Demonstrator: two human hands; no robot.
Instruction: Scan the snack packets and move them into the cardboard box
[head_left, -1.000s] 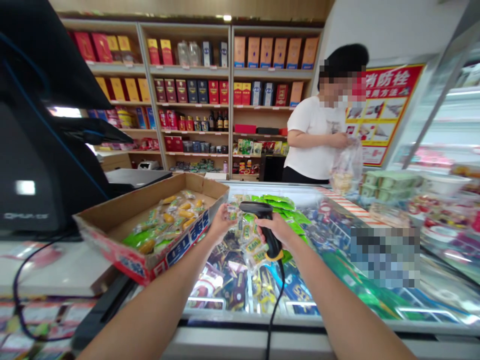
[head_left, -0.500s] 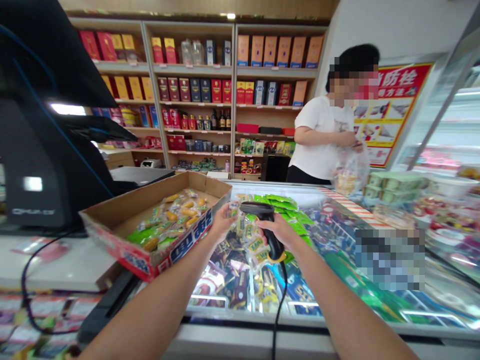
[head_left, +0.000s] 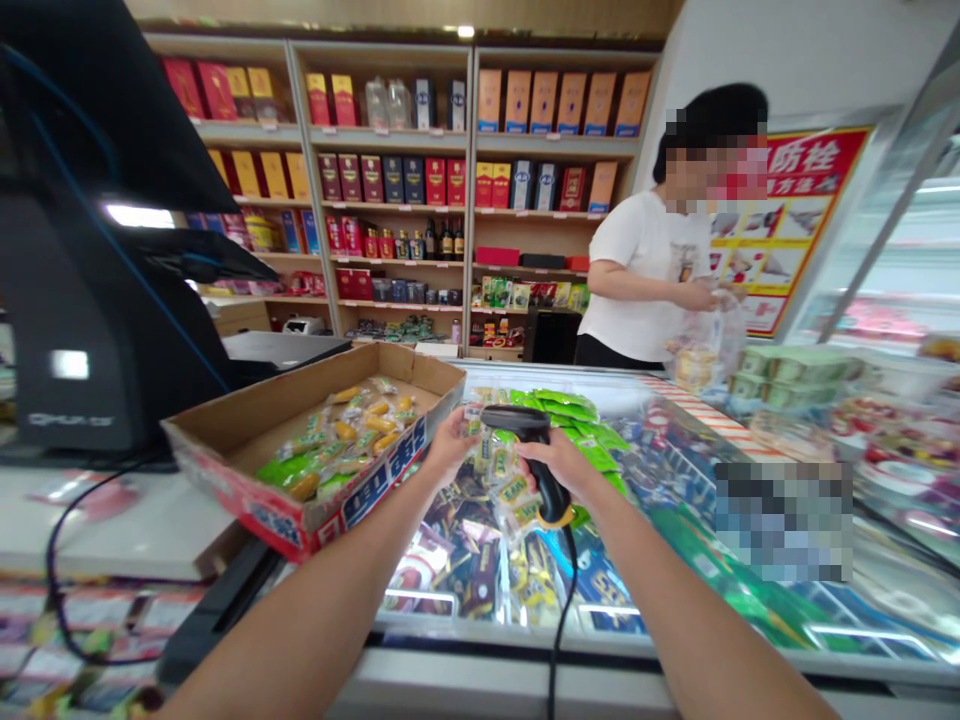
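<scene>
In the head view my right hand (head_left: 556,460) grips a black barcode scanner (head_left: 546,470) by its handle, its head pointing left toward my left hand. The fingers of my left hand (head_left: 452,443) close on a small clear-wrapped snack packet (head_left: 472,412) just in front of the scanner head; my fingers partly hide it. Clear packets with yellow and green labels (head_left: 511,492) lie on the glass freezer top (head_left: 480,612) below and beside the scanner. Bright green packets (head_left: 559,405) lie behind it. Left of my left hand stands an open cardboard box (head_left: 247,430) of yellow wrapped snacks (head_left: 379,425).
A black checkout terminal (head_left: 82,300) stands at the left. The scanner's cable (head_left: 564,620) hangs over the front edge. Across the counter, a person in a white shirt (head_left: 637,260) holds a clear plastic bag (head_left: 705,345). Green egg cartons (head_left: 787,370) sit at the right.
My view has shifted slightly. My hands, the scanner and the packet keep nearly the same places. The person opposite has shifted their hands on the plastic bag.
</scene>
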